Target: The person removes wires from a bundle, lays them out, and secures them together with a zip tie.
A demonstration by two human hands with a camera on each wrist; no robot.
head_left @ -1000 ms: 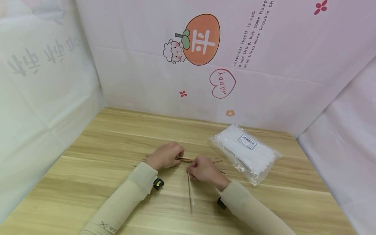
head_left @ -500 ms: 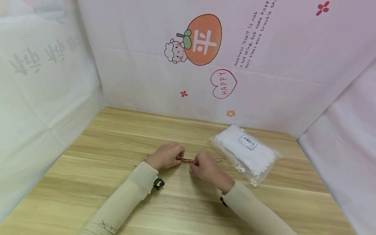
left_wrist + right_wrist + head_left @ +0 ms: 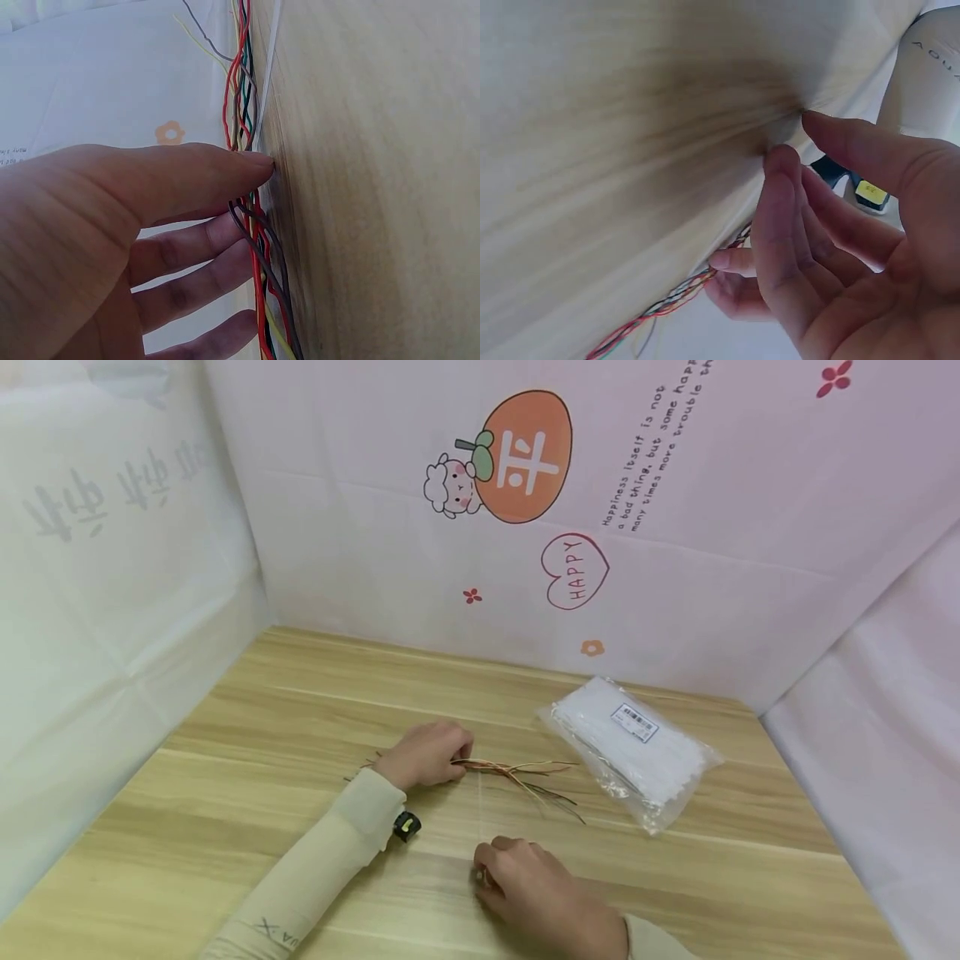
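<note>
A bundle of thin wires (image 3: 491, 766) in red, black, green and yellow lies along the table, its loose ends fanned out to the right. My left hand (image 3: 427, 753) pinches the bundle between thumb and fingers, plainest in the left wrist view, where the wires (image 3: 244, 97) run past the thumb. A thin whitish cable tie (image 3: 271, 67) extends beside the bundle; in the head view the tie (image 3: 480, 806) reaches faintly toward the front. My right hand (image 3: 543, 893) is near that tie's front end. In the right wrist view, its thumb and index fingertips (image 3: 781, 157) stand apart at the tabletop.
A clear bag of white cable ties (image 3: 637, 743) with a barcode label lies at the back right of the wooden table (image 3: 247, 827). Printed white cloth (image 3: 360, 543) hangs behind and at both sides. A black wrist device (image 3: 407, 827) sits at the left cuff.
My right hand has left the wire bundle and moved toward the front of the table, uncovering the fanned wire ends. The left hand keeps its grip in the same place.
</note>
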